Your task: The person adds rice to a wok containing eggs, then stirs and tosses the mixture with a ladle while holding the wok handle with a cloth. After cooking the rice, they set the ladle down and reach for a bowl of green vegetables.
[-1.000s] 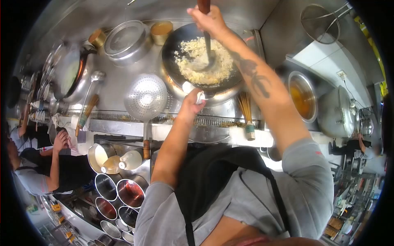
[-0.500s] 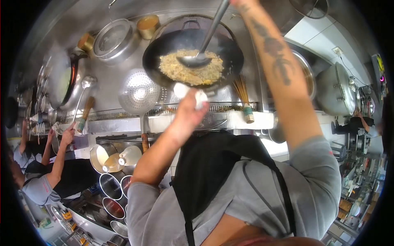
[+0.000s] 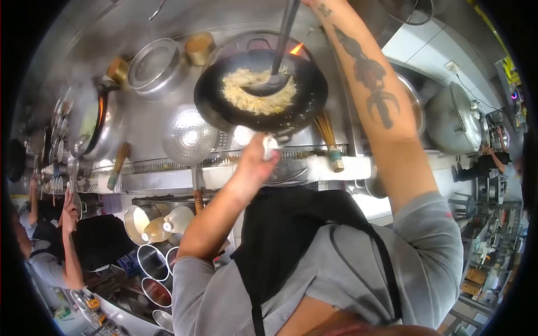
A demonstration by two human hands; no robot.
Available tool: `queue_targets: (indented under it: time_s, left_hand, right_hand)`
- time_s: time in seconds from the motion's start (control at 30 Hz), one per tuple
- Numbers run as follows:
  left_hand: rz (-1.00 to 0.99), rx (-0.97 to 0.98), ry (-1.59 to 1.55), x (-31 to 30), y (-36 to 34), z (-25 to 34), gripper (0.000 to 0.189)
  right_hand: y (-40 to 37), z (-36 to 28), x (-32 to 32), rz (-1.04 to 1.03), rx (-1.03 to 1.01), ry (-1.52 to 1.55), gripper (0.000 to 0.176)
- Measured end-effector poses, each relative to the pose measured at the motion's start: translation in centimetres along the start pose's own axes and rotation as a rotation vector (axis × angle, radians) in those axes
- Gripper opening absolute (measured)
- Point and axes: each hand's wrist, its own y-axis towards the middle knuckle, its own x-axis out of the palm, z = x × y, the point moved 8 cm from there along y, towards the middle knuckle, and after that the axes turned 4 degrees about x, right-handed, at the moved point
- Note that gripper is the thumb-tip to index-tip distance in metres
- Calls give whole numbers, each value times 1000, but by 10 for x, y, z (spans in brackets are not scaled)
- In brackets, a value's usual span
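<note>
My left hand (image 3: 259, 158) is closed round a folded white cloth (image 3: 244, 135) at the near rim of a black wok (image 3: 208, 96), gripping the wok through it. Fried rice (image 3: 246, 101) with yellow egg bits lies in the wok. A steel ladle (image 3: 270, 85) rests its bowl in the rice, with its long handle rising to the top edge of the view. Up there my right hand (image 3: 308, 2) is at the handle, mostly cut off by the frame, so its fingers hardly show.
Left of the wok lies a perforated strainer (image 3: 189, 131); right of it, a bamboo brush (image 3: 328, 137). A flame (image 3: 297, 49) shows behind the wok. A lidded steel pot (image 3: 154, 64) stands at the back left. At far left, a co-worker's hand (image 3: 69, 213) is near another wok (image 3: 106, 120).
The wok has tilted and shifted slightly, and the rice has bunched toward the back left. A flame has appeared behind it. The ladle handle has swung more upright, and the co-worker's arm has moved left.
</note>
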Motion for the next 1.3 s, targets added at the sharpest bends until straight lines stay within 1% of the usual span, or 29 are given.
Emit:
queue_targets:
  time_s: [0.07,0.1,0.13,0.17,0.23,0.27,0.3,0.33,0.37,0.4,0.43,0.47,0.5,0.6,0.63,0.67,0.7,0.73,0.77,0.83,0.9,0.93,0.97,1.03,1.1,1.13,1.17,1.23,1.3]
  left_hand:
    - [63,12,-21,4,6,15,13]
    - [91,17,-31,5,7,18,13]
    - [134,21,13,-8,9,12,13]
    - [172,23,62,-32,12,-2,14]
    - [228,40,155,-70,19,-26,17]
    - [222,14,192,-81,6,-43,18]
    - [213,1,222,-88,1,-52,18]
    - [136,-13,169,-87,4,-54,14]
    - [128,15,115,-82,15,-39,14]
    - [116,40,58,-72,38,-14,13]
    - [107,59,3,-64,58,5,13]
    - [66,81,47,-53,76,22,12]
    - [23,109,91,-42,89,37,11]
    - [-65,85,97,-50,129,34,10]
    - [-44,85,84,-52,134,36,9]
    - [-19,80,73,-56,136,35,9]
    - [6,73,65,-60,136,32,9]
    - [45,85,74,-51,121,36,9]
    - [48,101,78,-46,121,39,9]
    - [76,113,82,-49,116,36,10]
    - [41,102,54,-54,122,33,11]
    - [19,98,46,-56,127,34,11]
    - [33,90,50,-60,132,34,11]
    - [62,66,59,-66,138,30,12]
    - [78,81,67,-52,125,35,10]
    - [89,79,74,-50,118,34,10]
    - [82,83,80,-47,119,37,10]
    - [81,76,85,-48,117,36,10]
    - [110,89,51,-54,123,35,10]
  right_hand:
    - [-8,22,-17,110,72,-85,27]
    - [-18,56,-29,18,-67,-158,24]
    - [-31,91,-36,140,-2,-212,22]
    - [-42,108,-41,269,60,-266,21]
    - [-43,72,-31,176,13,-158,21]
    - [-47,48,-25,133,-2,-104,21]
    - [-46,4,-20,187,-84,-135,20]
    - [-46,-30,-20,208,-90,-115,20]
    - [-46,-59,-19,264,-81,-149,20]
    - [-51,-92,-16,277,-235,-151,22]
    - [-43,-103,-18,151,-280,7,20]
    - [-45,-117,-12,33,-354,42,22]
    - [-40,-109,-15,40,-351,20,24]
    - [-31,-26,-38,59,-338,-43,35]
    - [-42,17,-25,20,-261,-315,30]
    - [-43,76,-19,-7,-65,-385,23]
    - [-23,167,-36,-11,142,-271,21]
    - [-16,164,-43,82,111,-172,22]
    - [-5,143,-39,162,66,-73,22]
    - [-3,89,-32,213,-142,102,26]
    - [8,79,-34,60,-151,139,22]
    - [-15,76,-20,64,-254,-23,24]
    - [-28,93,-2,-20,-178,-28,28]
    - [-11,187,0,-112,125,-286,25]
    - [14,166,3,-85,212,-488,17]
    - [20,146,8,-54,94,-372,16]
    - [23,119,7,86,-146,-420,26]
    - [6,111,-2,130,23,-133,28]
    - [-8,155,3,-61,-13,-71,18]
